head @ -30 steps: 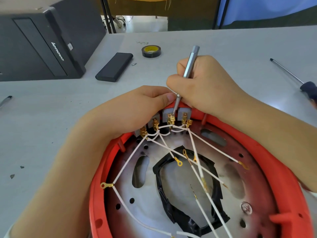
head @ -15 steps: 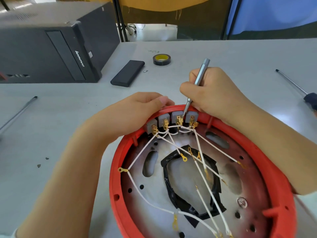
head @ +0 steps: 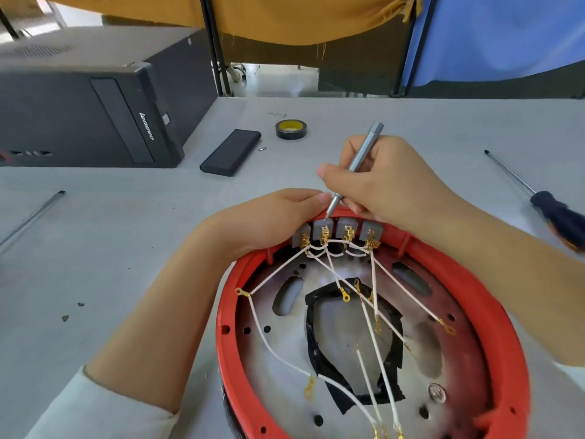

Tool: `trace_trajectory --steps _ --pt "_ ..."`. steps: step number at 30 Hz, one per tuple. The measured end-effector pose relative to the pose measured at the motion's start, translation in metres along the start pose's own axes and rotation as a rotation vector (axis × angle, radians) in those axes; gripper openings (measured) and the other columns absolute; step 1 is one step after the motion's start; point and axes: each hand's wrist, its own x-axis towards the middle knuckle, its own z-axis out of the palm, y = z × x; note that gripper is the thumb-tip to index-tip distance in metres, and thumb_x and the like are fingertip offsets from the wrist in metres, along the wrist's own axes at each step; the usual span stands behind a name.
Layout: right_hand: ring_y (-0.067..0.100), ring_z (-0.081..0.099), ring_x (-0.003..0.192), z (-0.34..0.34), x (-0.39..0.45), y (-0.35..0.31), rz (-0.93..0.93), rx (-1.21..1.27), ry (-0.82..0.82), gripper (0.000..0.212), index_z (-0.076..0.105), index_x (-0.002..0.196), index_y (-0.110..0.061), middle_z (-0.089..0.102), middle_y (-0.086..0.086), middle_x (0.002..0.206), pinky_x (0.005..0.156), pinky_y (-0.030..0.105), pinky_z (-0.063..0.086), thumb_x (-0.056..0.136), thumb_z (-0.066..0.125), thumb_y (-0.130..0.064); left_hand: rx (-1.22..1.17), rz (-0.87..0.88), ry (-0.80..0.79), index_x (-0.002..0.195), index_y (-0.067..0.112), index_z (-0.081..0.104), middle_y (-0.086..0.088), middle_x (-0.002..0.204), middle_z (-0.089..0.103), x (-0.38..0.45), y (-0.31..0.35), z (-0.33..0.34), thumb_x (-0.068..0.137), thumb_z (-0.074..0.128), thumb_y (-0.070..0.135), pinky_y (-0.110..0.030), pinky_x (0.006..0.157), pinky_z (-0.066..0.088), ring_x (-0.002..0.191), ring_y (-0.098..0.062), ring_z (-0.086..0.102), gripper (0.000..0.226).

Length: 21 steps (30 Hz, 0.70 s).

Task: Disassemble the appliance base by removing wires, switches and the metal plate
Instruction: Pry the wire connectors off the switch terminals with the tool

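The round red appliance base (head: 228, 353) lies open side up on the grey table. A metal plate (head: 285, 375) with holes and black tape fills its inside. Several grey switches (head: 343, 228) with brass terminals sit along its far rim, and white wires (head: 376, 346) run from them over the plate. My left hand (head: 269, 220) grips the far rim beside the switches. My right hand (head: 389, 182) holds a slim grey screwdriver (head: 364, 153), whose tip touches the top of the second switch from the left.
A black computer case (head: 95, 115) stands at the back left. A black flat box (head: 231, 152) and a roll of black tape (head: 291, 129) lie behind the base. A blue-handled screwdriver (head: 538, 198) lies on the right, a metal rod (head: 31, 217) on the left.
The view has tilted up, so the base sits lower in frame. The screwdriver tip has shifted left from the third switch to the second one. My left hand keeps its grip on the rim.
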Motion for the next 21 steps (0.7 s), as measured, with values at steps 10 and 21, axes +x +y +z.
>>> trace_trajectory --steps 10,21 --pt "0.016 0.039 0.039 0.009 -0.001 0.013 -0.034 -0.115 0.118 0.028 0.042 0.055 -0.006 0.047 0.022 0.049 0.042 0.026 0.036 0.077 0.059 -0.008 0.020 0.031 -0.021 0.112 0.027 0.066 -0.008 0.117 0.066 0.004 -0.006 0.002 0.101 0.032 0.043 -0.038 0.100 0.042 0.115 -0.028 0.055 0.039" --pt "0.014 0.037 0.039 0.009 0.005 0.012 0.031 -0.144 0.064 0.027 0.039 0.057 -0.006 0.039 0.013 0.049 0.041 0.024 0.034 0.078 0.057 -0.007 0.071 0.029 -0.030 0.114 0.034 0.065 -0.010 0.119 0.065 0.004 -0.006 0.001 0.100 0.031 0.046 -0.046 0.104 0.040 0.114 -0.027 0.058 0.038"
